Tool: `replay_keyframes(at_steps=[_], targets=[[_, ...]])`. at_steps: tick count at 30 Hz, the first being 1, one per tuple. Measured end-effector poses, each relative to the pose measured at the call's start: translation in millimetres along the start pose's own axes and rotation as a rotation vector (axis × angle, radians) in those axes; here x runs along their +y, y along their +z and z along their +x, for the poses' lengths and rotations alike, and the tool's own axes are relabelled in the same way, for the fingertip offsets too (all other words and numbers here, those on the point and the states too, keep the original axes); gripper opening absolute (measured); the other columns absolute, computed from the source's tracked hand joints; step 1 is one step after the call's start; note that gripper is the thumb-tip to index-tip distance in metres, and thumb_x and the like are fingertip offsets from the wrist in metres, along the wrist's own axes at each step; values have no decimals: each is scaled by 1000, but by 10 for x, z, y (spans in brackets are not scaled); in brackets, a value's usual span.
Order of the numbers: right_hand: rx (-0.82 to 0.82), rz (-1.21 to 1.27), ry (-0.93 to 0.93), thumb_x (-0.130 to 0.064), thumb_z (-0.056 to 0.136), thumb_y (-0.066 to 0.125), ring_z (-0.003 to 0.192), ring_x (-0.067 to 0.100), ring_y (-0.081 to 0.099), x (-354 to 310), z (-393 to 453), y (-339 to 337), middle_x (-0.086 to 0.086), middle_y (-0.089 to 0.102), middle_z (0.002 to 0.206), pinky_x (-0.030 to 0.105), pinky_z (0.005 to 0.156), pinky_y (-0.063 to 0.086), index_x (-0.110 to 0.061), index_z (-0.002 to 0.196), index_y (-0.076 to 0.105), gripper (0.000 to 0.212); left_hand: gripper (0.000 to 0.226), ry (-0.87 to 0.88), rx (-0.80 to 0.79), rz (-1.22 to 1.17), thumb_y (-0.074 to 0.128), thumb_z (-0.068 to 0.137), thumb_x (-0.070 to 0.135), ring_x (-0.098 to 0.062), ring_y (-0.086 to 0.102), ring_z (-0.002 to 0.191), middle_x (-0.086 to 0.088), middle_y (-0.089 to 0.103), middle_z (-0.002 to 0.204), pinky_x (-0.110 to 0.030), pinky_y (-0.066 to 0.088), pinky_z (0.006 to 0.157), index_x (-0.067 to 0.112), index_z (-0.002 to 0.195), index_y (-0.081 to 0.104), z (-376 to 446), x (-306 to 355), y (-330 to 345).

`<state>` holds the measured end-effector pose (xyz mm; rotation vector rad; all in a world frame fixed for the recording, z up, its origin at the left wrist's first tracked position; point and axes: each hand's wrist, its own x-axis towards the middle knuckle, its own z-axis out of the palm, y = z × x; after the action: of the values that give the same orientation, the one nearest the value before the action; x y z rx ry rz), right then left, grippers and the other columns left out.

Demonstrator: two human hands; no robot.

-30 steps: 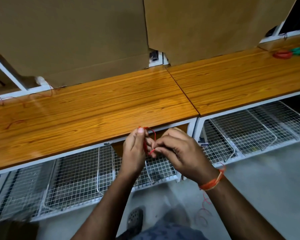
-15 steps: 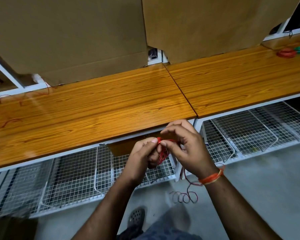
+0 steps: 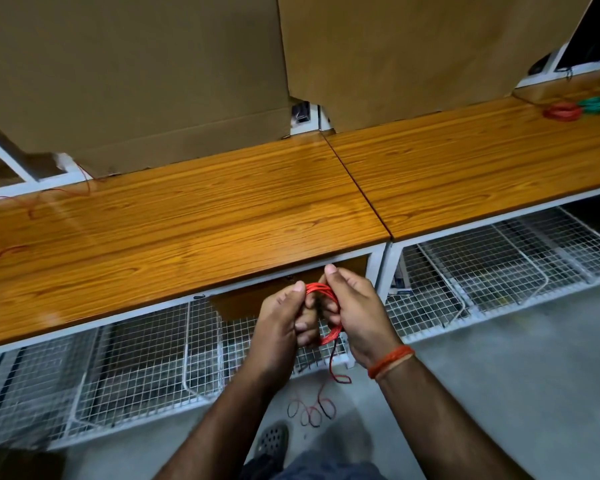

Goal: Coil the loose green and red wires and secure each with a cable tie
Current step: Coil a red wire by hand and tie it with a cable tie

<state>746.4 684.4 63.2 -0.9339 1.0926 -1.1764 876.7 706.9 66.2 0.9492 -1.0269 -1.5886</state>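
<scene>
Both hands meet just below the front edge of the worktop, and we see each one gripping the same red wire coil. Our left hand pinches the coil's upper left arc under the thumb; our right hand curls around its right side. The coil stands roughly upright between the two palms, its plane facing us. From its lower edge a loose tail drops straight down to a few slack loops on the floor, so the uncoiled length lies below the hands, nearer the right one. We judge that the next winding must draw upward from there. Wire baskets beneath the worktop hold nothing we can make out. Finished red and green coils lie far right on the worktop.
</scene>
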Motion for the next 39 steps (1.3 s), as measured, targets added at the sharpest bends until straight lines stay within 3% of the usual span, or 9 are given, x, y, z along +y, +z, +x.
replay_keyframes(at_steps=[8,11,13,16,21,26,32,35,39], targets=[[115,121,76,-26,107,51,37,1,38,-78,32,217,-11,43,45,13,37,29,-14,79,51,31,31,14,12,-50,50,95,30,-9,20,42,6,29,49,-23,20,47,14,69,54,66,68,-127],[211,120,6,-38,104,56,45,12,46,-34,28,315,-3,46,51,24,47,40,-17,76,52,36,34,39,10,-9,49,95,32,-11,19,43,6,27,48,-24,19,48,9,70,57,47,74,-141],[282,79,-59,-48,100,58,50,22,46,-11,21,346,6,44,56,34,54,39,-19,74,53,40,43,33,-46,10,44,99,36,-13,18,44,5,26,48,-26,18,49,5,73,60,29,73,-136],[321,113,-132,-34,106,53,32,16,42,-31,-6,342,-1,38,45,25,39,32,-14,72,45,40,50,-45,-187,-20,38,102,37,-14,16,43,4,24,48,-34,15,50,2,76,62,6,93,-141],[338,61,-243,-33,106,53,30,16,41,-7,-32,321,-4,38,48,23,39,30,-22,78,52,30,34,-143,-330,-205,48,95,28,-8,24,37,4,30,48,-33,31,54,0,84,63,-64,139,-165],[288,33,-227,-25,108,50,34,14,40,50,-73,283,-2,40,51,23,38,30,-7,95,58,24,56,-204,-323,-207,29,110,40,-7,24,39,6,28,49,-30,34,55,0,92,62,-142,121,-146],[232,-8,-232,-40,104,52,57,29,38,182,-82,159,12,42,61,38,55,31,-15,88,63,32,33,-80,-235,-67,47,104,34,-11,19,47,4,27,54,-36,14,54,11,84,60,-228,10,-65],[109,-1,-243,-44,105,52,54,26,40,147,-148,38,13,44,62,32,50,32,-9,94,63,38,32,-90,-210,-166,45,105,34,-8,19,45,6,25,54,-29,18,49,13,83,55,-235,-1,-23],[-71,-68,-255,-32,105,53,57,16,54,226,-244,-196,9,59,69,23,51,42,-3,108,61,31,32,-150,-31,-441,43,107,28,-4,21,39,9,24,50,-22,19,42,15,78,50,-241,8,-57]])
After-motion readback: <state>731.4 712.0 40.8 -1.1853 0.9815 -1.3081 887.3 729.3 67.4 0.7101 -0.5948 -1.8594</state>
